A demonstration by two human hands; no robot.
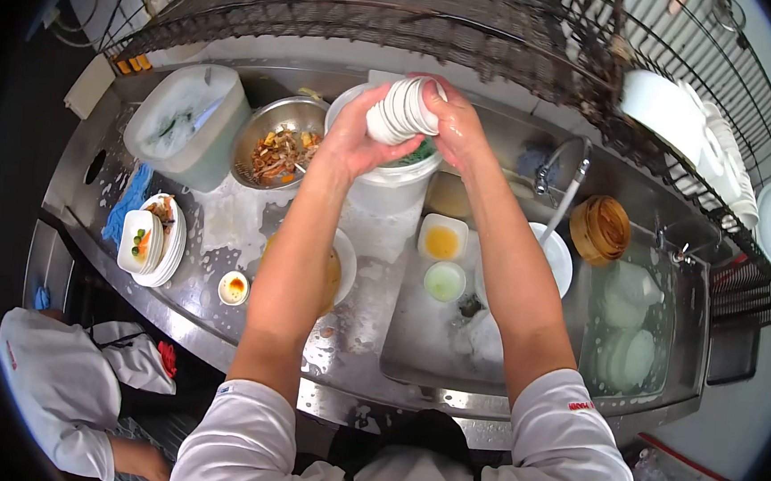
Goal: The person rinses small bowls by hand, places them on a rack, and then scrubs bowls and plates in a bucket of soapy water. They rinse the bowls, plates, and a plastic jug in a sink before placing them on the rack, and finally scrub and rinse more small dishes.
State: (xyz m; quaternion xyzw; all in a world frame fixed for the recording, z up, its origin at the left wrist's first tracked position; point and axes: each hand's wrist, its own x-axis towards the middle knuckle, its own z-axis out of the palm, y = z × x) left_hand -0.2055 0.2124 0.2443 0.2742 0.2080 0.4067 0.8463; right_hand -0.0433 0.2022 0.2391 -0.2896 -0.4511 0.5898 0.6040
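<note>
A nested stack of small white sauce dishes [401, 112] is held sideways between my two hands. My left hand [350, 135] closes around the left and lower side of the stack. Around its right end curls my right hand [458, 125]. Both are raised above a white bucket [393, 192], which has something green inside and is partly covered by my hands. Left of the bucket stands a metal bowl [248, 155] of food scraps. My left forearm partly hides a plate [345, 269] on the steel counter.
A tub of soapy water [183, 124], stacked dirty plates [170, 257] and a blue cloth [129, 205] are on the left. Rightward are the sink [406, 331], tap [578, 169], bamboo steamers [599, 229] and submerged dishes [632, 356]. A wire rack [525, 40] hangs overhead. Another person [67, 379] stands lower left.
</note>
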